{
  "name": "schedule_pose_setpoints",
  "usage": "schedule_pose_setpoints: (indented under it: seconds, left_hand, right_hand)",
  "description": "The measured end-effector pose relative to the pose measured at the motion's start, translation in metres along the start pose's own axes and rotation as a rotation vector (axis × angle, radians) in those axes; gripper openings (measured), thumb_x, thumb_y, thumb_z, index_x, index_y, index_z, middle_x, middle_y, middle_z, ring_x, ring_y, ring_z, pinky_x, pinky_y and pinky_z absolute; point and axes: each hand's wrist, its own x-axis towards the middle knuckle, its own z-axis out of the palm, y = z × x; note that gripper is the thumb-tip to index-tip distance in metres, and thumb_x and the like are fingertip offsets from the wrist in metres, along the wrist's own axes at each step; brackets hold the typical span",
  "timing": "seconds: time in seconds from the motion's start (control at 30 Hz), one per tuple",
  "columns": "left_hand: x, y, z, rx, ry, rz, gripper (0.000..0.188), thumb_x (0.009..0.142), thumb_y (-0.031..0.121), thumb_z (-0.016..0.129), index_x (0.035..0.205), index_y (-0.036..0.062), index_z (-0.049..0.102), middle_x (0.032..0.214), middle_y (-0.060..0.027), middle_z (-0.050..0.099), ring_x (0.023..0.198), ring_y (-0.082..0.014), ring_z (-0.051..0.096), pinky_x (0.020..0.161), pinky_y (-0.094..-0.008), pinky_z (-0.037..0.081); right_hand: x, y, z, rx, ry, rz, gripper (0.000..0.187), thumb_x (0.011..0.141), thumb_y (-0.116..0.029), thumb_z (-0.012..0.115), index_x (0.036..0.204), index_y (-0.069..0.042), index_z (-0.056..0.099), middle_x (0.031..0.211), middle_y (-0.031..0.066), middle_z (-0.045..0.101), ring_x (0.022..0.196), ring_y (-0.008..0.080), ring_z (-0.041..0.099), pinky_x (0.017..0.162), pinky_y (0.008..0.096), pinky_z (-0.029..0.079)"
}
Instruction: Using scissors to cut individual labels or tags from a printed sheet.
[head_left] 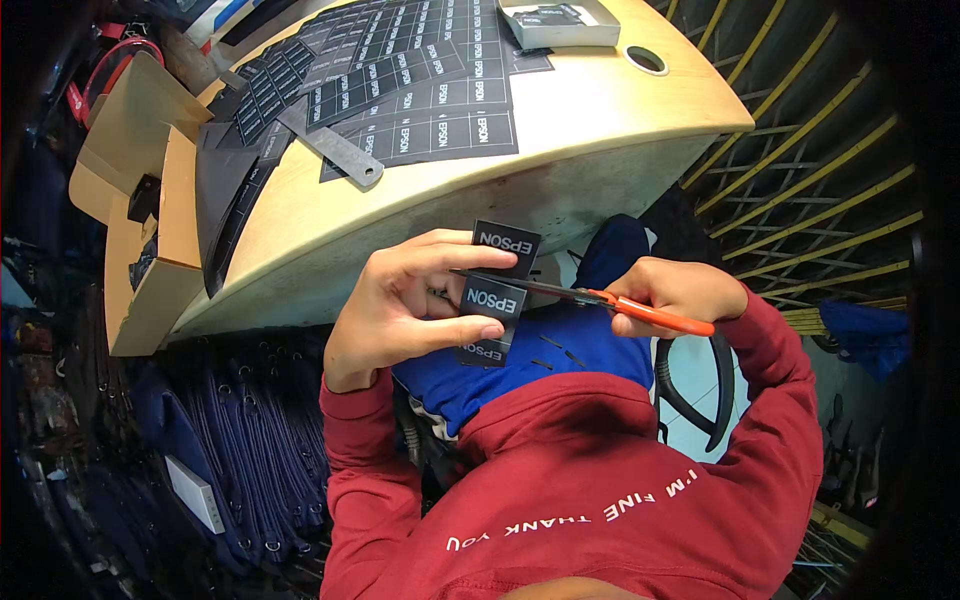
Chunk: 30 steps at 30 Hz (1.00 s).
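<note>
I see the strip of black printed labels [495, 300] held up above the person's lap, just off the front edge of the wooden table [640, 105]. The left hand [392, 300] is curled around its left side, gripping it: the index finger lies on the upper label and the thumb presses on the lower part. The right hand [682, 290] is closed around the handles of the orange-handled scissors [602, 297], whose blades run across the strip between finger and thumb. Whether the upper label is fully parted from the rest, I can't tell from here.

The strip looks thin and very light to me, stiff enough to stand out flat from the fingers, though it would probably bend or crease under a hard squeeze. The dark face seems smooth, so a small piece might slide or twist. I'd hold it by the left margin, flat between thumb and fingertips, with the skin well away from the blades; the index finger looks close to them.

Thin black offcuts [544, 364] lie on the blue trousers [600, 340]. On the table, a grey metal bar [343, 158] rests against overlapping label sheets [440, 110], with a shallow white box [580, 37] beyond.
</note>
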Motion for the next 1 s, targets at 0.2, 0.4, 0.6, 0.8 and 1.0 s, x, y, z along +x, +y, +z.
schedule_pose_setpoints:
  seconds: [0.2, 0.4, 0.6, 0.8, 1.0]
  left_hand:
    - [0.000, -0.004, -0.004, 0.083, -0.051, 0.104, 0.054, 0.065, -0.007, 0.078, 0.117, 0.0006, 0.062, 0.105, -0.0015, 0.051, 0.068, -0.0014, 0.042, 0.055, -0.0148, 0.039]
    - [0.005, -0.003, 0.000, -0.100, -0.024, 0.062, 0.064, 0.065, -0.009, 0.077, 0.125, -0.0010, 0.055, 0.115, -0.0022, 0.046, 0.066, -0.0017, 0.041, 0.054, -0.0140, 0.041]
    - [0.011, -0.010, 0.008, -0.211, -0.112, -0.044, 0.062, 0.067, -0.010, 0.075, 0.125, -0.0011, 0.055, 0.123, -0.0040, 0.045, 0.070, -0.0032, 0.044, 0.056, -0.0154, 0.046]
    - [0.014, -0.007, 0.019, -0.233, -0.078, -0.058, 0.060, 0.069, -0.009, 0.074, 0.125, -0.0006, 0.054, 0.123, -0.0051, 0.049, 0.073, -0.0048, 0.052, 0.064, -0.0178, 0.048]
    - [0.011, -0.009, 0.017, -0.193, 0.037, -0.028, 0.047, 0.071, -0.007, 0.074, 0.112, 0.0011, 0.052, 0.109, -0.0111, 0.057, 0.083, -0.0112, 0.062, 0.068, -0.0225, 0.054]
  right_hand:
    - [-0.001, 0.003, 0.003, -0.015, 0.075, 0.123, 0.046, 0.091, -0.038, 0.058, 0.066, 0.000, 0.050, 0.053, -0.0011, 0.038, 0.051, 0.0077, 0.033, 0.046, 0.0292, 0.029]
    - [0.015, 0.038, 0.024, 0.324, 0.506, -0.121, 0.033, 0.088, -0.025, 0.066, 0.071, -0.003, 0.049, 0.060, -0.0076, 0.036, 0.056, 0.0030, 0.030, 0.049, 0.0239, 0.025]
    - [0.041, 0.002, 0.034, 0.686, 0.726, -0.400, 0.020, 0.084, -0.018, 0.069, 0.089, -0.001, 0.061, 0.070, -0.0041, 0.054, 0.062, 0.0016, 0.045, 0.053, 0.0179, 0.036]
    - [0.058, -0.008, 0.020, 0.559, 0.788, -0.363, 0.016, 0.084, -0.012, 0.068, 0.078, -0.004, 0.055, 0.068, -0.0072, 0.048, 0.063, 0.0004, 0.042, 0.052, 0.0188, 0.034]
    - [0.079, -0.001, -0.082, 0.228, 1.124, -0.540, 0.023, 0.087, -0.020, 0.066, 0.073, -0.004, 0.057, 0.061, -0.0077, 0.045, 0.055, 0.0008, 0.037, 0.047, 0.0201, 0.029]
